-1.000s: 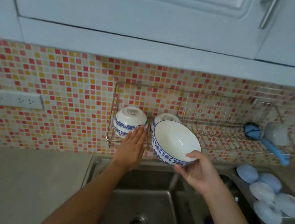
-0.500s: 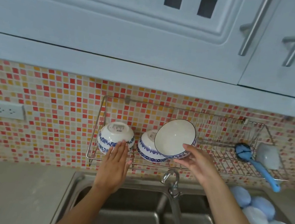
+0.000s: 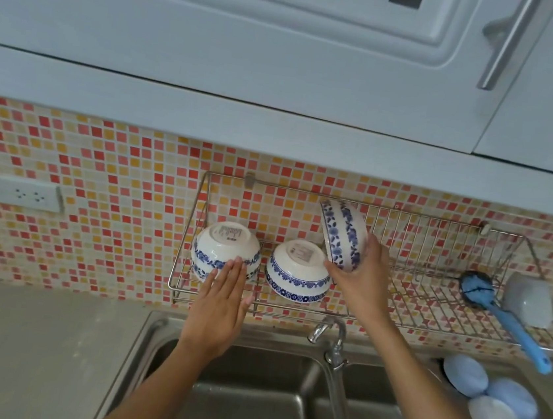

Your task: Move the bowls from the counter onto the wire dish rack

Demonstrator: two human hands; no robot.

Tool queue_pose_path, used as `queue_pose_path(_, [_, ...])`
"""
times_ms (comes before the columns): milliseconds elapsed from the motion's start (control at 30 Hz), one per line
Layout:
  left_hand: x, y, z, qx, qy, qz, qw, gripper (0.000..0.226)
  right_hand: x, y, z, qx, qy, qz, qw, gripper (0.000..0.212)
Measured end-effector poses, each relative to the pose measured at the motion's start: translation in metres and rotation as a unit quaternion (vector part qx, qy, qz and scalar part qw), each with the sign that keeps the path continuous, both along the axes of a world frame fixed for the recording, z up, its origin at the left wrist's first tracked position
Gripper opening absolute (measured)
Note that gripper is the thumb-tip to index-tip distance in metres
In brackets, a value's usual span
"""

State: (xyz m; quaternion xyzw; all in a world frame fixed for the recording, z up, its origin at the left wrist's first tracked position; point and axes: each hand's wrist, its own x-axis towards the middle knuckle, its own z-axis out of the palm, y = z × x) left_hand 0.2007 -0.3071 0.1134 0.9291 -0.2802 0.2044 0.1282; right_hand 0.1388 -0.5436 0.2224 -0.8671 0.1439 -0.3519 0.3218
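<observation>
Third bowl tipped on edge over the rack

Right hand (image 3: 360, 281) grips the tilted bowl (image 3: 342, 239) mid-frame above the wire dish rack (image 3: 430, 295); two upturned bowls (image 3: 225, 250) sit inside, left hand (image 3: 221, 301) flat, open, fingertips against the leftmost.

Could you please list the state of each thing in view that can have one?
Left bowl: upside down on the rack, left hand's fingertips on it.
Middle bowl: upside down on the rack.
Right bowl: tilted on edge, held above the rack.
Left hand: flat, open.
Right hand: gripping the right bowl.
Rack: mounted on the wall, right half mostly bare.
Brush: lying on the rack, handle overhanging.
Faucet: no water visible.
</observation>
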Motion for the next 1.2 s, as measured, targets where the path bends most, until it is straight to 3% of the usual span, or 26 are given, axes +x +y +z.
queue_pose_path(200, [0.001, 0.000, 0.000, -0.001, 0.014, -0.003, 1.000, 0.065, 0.010, 0.006, -0.019, -0.117, 0.046, 0.054, 0.991, 0.096])
queue_pose_path(400, [0.001, 0.000, -0.001, 0.000, 0.016, 0.000, 1.000, 0.063, 0.022, 0.007, -0.039, -0.240, 0.133, 0.078, 0.958, 0.096])
queue_pose_path(633, [0.001, 0.000, -0.001, -0.002, 0.018, 0.001, 1.000, 0.063, 0.032, -0.003, -0.031, -0.251, 0.173, 0.124, 0.944, 0.106])
queue_pose_path(967, [-0.001, 0.001, 0.003, -0.006, 0.021, -0.010, 1.000, 0.069, 0.033, -0.001, -0.035, -0.369, 0.199, 0.134, 0.898, 0.096])
queue_pose_path(1200, [0.001, 0.000, -0.001, -0.007, 0.015, -0.006, 1.000, 0.064, 0.035, -0.006, -0.049, -0.318, 0.186, 0.165, 0.915, 0.094])
